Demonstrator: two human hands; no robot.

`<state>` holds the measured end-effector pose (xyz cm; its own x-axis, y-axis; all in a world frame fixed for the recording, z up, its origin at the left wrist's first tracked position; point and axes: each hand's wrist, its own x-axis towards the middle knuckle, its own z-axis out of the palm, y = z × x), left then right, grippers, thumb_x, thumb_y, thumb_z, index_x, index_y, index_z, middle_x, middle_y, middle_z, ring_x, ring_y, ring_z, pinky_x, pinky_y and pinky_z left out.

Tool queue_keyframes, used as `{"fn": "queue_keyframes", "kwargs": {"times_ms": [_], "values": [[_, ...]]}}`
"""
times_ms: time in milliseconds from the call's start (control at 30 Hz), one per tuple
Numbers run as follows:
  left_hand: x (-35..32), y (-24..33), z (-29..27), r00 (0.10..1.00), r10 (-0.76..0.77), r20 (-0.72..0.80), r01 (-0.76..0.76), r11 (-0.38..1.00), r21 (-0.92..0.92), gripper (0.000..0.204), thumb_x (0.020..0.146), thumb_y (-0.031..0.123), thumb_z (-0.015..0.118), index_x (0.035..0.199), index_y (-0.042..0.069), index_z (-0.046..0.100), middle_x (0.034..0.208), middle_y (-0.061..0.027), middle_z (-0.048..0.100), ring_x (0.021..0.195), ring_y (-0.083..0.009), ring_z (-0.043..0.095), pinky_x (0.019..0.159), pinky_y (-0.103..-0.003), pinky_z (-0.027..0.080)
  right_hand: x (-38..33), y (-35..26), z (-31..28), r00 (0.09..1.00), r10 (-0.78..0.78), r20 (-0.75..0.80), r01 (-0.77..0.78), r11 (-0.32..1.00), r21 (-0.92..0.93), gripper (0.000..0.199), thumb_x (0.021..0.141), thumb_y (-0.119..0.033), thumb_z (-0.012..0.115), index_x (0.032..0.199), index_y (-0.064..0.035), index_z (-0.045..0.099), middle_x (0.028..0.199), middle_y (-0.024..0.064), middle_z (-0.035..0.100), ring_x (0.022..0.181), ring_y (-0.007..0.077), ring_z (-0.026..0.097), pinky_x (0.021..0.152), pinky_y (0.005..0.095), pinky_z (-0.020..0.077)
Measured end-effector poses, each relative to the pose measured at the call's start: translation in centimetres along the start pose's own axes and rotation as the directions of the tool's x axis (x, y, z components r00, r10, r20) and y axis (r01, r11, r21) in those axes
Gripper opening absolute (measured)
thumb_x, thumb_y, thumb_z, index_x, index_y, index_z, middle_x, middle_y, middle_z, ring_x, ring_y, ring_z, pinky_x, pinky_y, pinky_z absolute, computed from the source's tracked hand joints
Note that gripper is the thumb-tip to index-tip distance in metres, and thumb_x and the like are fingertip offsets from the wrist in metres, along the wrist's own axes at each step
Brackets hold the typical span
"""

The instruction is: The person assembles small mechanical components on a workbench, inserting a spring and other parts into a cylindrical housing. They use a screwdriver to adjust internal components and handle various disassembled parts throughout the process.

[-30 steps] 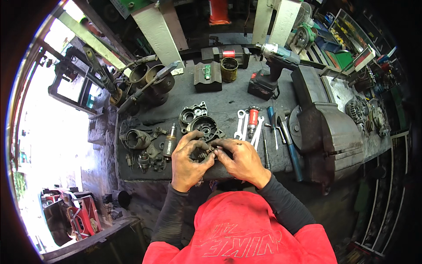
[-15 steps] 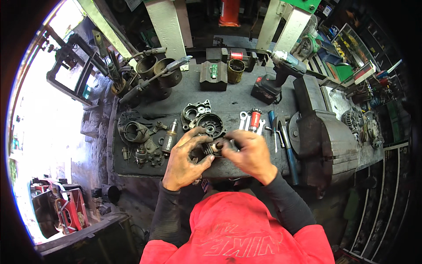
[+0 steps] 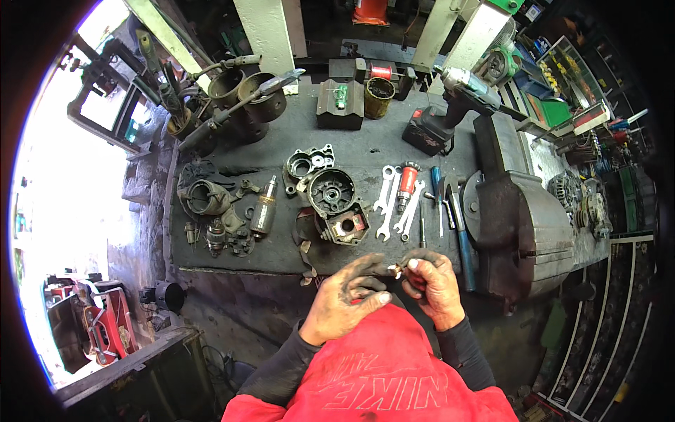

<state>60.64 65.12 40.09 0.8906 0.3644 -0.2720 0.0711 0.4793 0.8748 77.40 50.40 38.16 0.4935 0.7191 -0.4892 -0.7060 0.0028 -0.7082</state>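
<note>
Just in front of the bench's near edge, my right hand (image 3: 434, 288) pinches a small shiny part with a coppery tint (image 3: 396, 271); its exact kind is too small to tell. My left hand (image 3: 348, 299) is beside it with fingers stretched out and apart, its fingertips close to the part. On the bench beyond my hands lies a greasy metal motor housing (image 3: 332, 191) with a round open bowl. Its squarish near section (image 3: 347, 225) shows a hole and a reddish patch. A cylindrical armature (image 3: 264, 214) lies left of the housing.
Several wrenches (image 3: 385, 204) and a red-bodied tool (image 3: 408, 184) lie right of the housing, near a blue-handled tool (image 3: 464, 250). A large vise (image 3: 531, 239) bounds the right side. A cordless impact wrench (image 3: 460, 105) stands behind. Dismantled parts (image 3: 204, 197) lie left.
Both hands have drawn back from over the housing toward my body, uncovering its near section. The small part is now visible between my right fingers. The view has shifted slightly.
</note>
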Motion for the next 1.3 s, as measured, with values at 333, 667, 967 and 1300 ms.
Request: {"fn": "queue_keyframes", "kwargs": {"times_ms": [333, 667, 967, 1300], "values": [[1.6, -0.8, -0.1, 0.995, -0.083, 0.062, 0.092, 0.983, -0.159, 0.040, 0.096, 0.003, 0.075, 0.133, -0.006, 0.063, 0.115, -0.0102, 0.072, 0.101, -0.0169, 0.069, 0.089, -0.034, 0.061, -0.7, -0.1, 0.5, 0.996, 0.021, 0.089, -0.013, 0.996, -0.091, 0.019, 0.098, -0.012, 0.072, 0.107, 0.0044, 0.070, 0.080, 0.0072, 0.067, 0.055, 0.0064, 0.047, 0.047, 0.0239, 0.0375], [1.3, 0.7, -0.3, 0.994, -0.055, 0.090, 0.067, 0.989, -0.135, 0.031, 0.101, 0.005, 0.068, 0.130, -0.005, 0.066, 0.111, -0.0103, 0.071, 0.096, -0.0180, 0.070, 0.087, -0.035, 0.062, -0.7, -0.6, 1.0, 0.988, -0.008, 0.156, 0.013, 1.000, -0.028, 0.017, 0.094, -0.010, 0.076, 0.103, 0.0023, 0.069, 0.075, 0.0011, 0.061, 0.054, 0.0055, 0.044, 0.048, 0.0237, 0.0375], [1.1, -0.1, -0.7, 0.992, -0.100, 0.077, 0.116, 0.960, -0.253, 0.029, 0.103, 0.007, 0.065, 0.129, -0.007, 0.064, 0.110, -0.0149, 0.073, 0.097, -0.0232, 0.073, 0.087, -0.040, 0.065, -1.6, -0.2, 0.4, 0.987, -0.067, 0.146, 0.094, 0.977, -0.189, 0.019, 0.099, -0.016, 0.073, 0.107, 0.0005, 0.069, 0.083, 0.0015, 0.065, 0.062, 0.0068, 0.053, 0.053, 0.0235, 0.0419], [0.0, -2.3, -2.2, 0.989, -0.134, -0.059, 0.099, 0.910, -0.403, 0.033, 0.102, 0.003, 0.063, 0.132, -0.009, 0.062, 0.114, -0.0177, 0.072, 0.096, -0.0249, 0.074, 0.086, -0.037, 0.064, 1.8, 4.2, -4.2, 0.977, 0.211, -0.023, -0.159, 0.798, 0.581, 0.030, 0.111, -0.036, 0.048, 0.115, -0.0071, 0.056, 0.127, 0.0293, 0.065, 0.109, 0.0388, 0.068, 0.097, 0.0525, 0.0572]]}}
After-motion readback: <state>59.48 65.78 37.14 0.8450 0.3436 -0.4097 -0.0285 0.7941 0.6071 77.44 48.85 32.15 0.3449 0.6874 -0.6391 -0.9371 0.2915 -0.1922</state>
